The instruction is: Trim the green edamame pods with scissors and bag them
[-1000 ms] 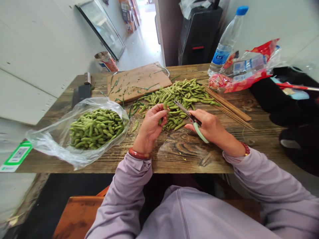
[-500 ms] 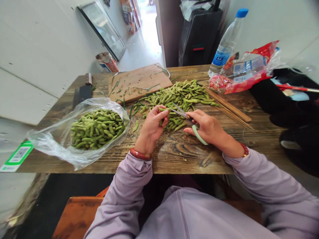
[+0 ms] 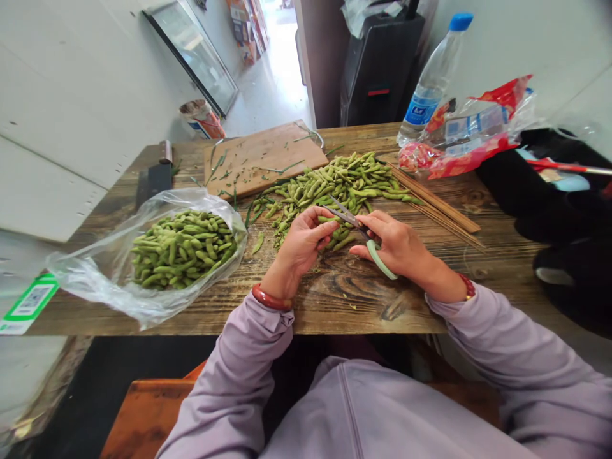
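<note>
A loose pile of green edamame pods point(image 3: 335, 182) lies on the wooden table point(image 3: 354, 299) in front of me. My left hand point(image 3: 301, 245) is closed in a pinch on one pod at the pile's near edge. My right hand point(image 3: 399, 245) grips scissors point(image 3: 358, 233) with pale green handles. The blades point left, with their tips beside my left fingertips and the held pod. To the left, an open clear plastic bag point(image 3: 119, 271) holds many more pods.
A wooden cutting board point(image 3: 261, 159) with green scraps and a cleaver point(image 3: 153, 178) lie at the back left. Bamboo skewers point(image 3: 435, 204), a water bottle point(image 3: 430, 80) and a red snack bag point(image 3: 468, 137) sit at the right. Dark bags point(image 3: 564, 191) crowd the far right.
My left hand has shifted slightly toward me and to the right with the pod. The scissors have swung closer to my left fingertips. The bag and the pile have not moved.
</note>
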A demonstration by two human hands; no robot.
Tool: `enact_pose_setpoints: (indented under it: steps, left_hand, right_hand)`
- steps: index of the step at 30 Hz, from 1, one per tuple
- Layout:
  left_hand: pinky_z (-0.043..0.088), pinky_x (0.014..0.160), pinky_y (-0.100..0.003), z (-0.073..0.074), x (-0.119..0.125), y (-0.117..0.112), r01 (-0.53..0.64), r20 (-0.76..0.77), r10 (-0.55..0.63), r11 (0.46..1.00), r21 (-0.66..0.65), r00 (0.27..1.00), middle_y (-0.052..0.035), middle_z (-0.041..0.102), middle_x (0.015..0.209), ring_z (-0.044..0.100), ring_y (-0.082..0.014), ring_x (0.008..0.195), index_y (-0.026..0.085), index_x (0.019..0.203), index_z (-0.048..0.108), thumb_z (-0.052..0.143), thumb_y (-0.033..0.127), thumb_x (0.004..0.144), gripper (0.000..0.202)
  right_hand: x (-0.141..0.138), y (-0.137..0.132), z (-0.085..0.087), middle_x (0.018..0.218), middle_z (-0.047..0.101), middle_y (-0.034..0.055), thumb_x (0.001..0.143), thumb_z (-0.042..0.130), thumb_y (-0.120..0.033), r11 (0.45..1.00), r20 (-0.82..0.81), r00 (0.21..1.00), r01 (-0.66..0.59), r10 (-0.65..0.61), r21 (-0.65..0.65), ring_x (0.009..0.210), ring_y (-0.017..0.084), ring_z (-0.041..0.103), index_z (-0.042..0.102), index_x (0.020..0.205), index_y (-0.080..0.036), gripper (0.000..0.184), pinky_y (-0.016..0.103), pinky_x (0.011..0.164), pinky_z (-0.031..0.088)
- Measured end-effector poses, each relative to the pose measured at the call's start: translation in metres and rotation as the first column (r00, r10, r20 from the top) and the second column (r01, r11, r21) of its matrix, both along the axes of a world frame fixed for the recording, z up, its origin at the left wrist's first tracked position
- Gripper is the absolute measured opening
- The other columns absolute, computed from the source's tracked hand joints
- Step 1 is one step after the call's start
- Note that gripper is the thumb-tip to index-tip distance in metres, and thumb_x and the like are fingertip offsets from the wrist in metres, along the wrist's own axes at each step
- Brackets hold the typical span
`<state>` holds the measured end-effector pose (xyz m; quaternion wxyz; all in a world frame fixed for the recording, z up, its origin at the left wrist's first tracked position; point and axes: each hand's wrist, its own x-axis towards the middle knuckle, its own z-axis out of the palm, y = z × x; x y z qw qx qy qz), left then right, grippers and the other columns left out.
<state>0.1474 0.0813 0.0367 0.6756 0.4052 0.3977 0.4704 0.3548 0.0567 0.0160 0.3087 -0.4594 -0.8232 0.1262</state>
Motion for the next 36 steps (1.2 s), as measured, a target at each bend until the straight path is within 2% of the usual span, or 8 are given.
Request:
enact_pose_setpoints:
  steps: [6,13,18,22,25,27,33,36]
  left_hand:
    - [0.029,0.044,-0.014,0.007,-0.0002,-0.0017,-0.012,0.035,0.013,1.0,-0.006,0.999,0.0031,0.056,0.066,0.045,-0.0028,0.051,0.014,0.079,0.064,0.087,0.023,0.067,0.028]
    - [0.027,0.042,-0.014,0.0045,-0.001,0.0019,-0.046,0.065,0.048,0.999,-0.023,0.997,0.0026,0.058,0.066,0.045,-0.003,0.05,0.014,0.078,0.063,0.086,0.029,0.068,0.029]
    - [0.026,0.043,-0.015,0.0035,-0.0017,0.0018,-0.077,-0.007,0.077,0.996,0.038,0.997,0.003,0.055,0.065,0.045,-0.0038,0.051,0.014,0.078,0.064,0.084,0.034,0.072,0.028]
    - [0.026,0.043,-0.018,0.003,-0.0011,-0.0001,0.021,-0.151,-0.003,0.993,0.115,0.989,0.0024,0.054,0.063,0.043,-0.0054,0.05,0.015,0.082,0.069,0.078,0.037,0.078,0.024]
    - [0.029,0.046,-0.019,0.003,0.001,-0.0021,0.091,-0.237,-0.042,0.976,0.199,0.97,0.0004,0.06,0.069,0.041,-0.0054,0.051,0.015,0.086,0.073,0.076,0.037,0.08,0.023]
    - [0.029,0.046,-0.02,0.0032,0.0024,-0.0033,0.131,-0.287,-0.06,0.964,0.233,0.956,0.0007,0.058,0.066,0.039,-0.0059,0.051,0.015,0.086,0.075,0.075,0.038,0.081,0.024]
    - [0.031,0.049,-0.021,0.0024,0.0032,-0.0044,0.225,-0.439,-0.079,0.929,0.292,0.895,0.0005,0.06,0.069,0.04,-0.0062,0.053,0.013,0.088,0.076,0.07,0.037,0.085,0.024]
    - [0.031,0.05,-0.021,0.0011,0.0028,-0.004,0.237,-0.463,-0.073,0.922,0.306,0.883,0.0006,0.06,0.069,0.039,-0.0065,0.053,0.013,0.093,0.076,0.066,0.036,0.087,0.026]
  right_hand:
    - [0.0023,0.001,-0.0019,0.096,0.066,0.0076,0.092,0.065,-0.049,0.999,-0.005,1.0,-0.006,0.006,0.036,0.078,0.022,0.063,0.064,0.122,-0.022,0.04,0.034,0.069,0.052]
    - [0.0014,-0.0014,-0.0027,0.102,0.07,0.0101,0.092,0.065,-0.047,0.999,0.052,0.999,-0.015,0.014,0.033,0.086,0.026,0.068,0.064,0.122,-0.021,0.039,0.037,0.075,0.055]
    - [0.0017,-0.0001,-0.0022,0.104,0.07,0.012,0.092,0.066,-0.044,0.999,0.034,0.999,-0.004,0.003,0.038,0.092,0.029,0.068,0.064,0.121,-0.019,0.039,0.039,0.077,0.055]
    - [0.0033,0.0024,0.0001,0.103,0.068,0.0098,0.088,0.071,-0.044,0.999,0.028,0.999,0.041,-0.042,0.021,0.084,0.025,0.066,0.064,0.123,-0.02,0.043,0.036,0.071,0.053]
    - [0.0025,0.002,0.0017,0.098,0.066,0.0076,0.085,0.074,-0.044,1.0,0.044,0.999,0.019,-0.019,-0.007,0.077,0.022,0.063,0.063,0.125,-0.019,0.047,0.034,0.068,0.051]
    - [0.0012,0.0008,0.0021,0.099,0.065,0.0073,0.085,0.075,-0.043,1.0,0.041,0.999,-0.011,0.012,-0.017,0.076,0.021,0.062,0.062,0.127,-0.019,0.05,0.034,0.069,0.051]
    - [0.0,-0.0011,0.0018,0.099,0.064,0.0068,0.084,0.076,-0.04,0.999,0.057,0.998,-0.022,0.024,-0.037,0.077,0.021,0.062,0.06,0.129,-0.018,0.052,0.033,0.07,0.05]
    - [0.0004,-0.0008,0.0023,0.099,0.064,0.007,0.084,0.076,-0.039,0.999,0.066,0.997,-0.026,0.028,-0.039,0.077,0.021,0.062,0.06,0.129,-0.017,0.053,0.033,0.07,0.049]
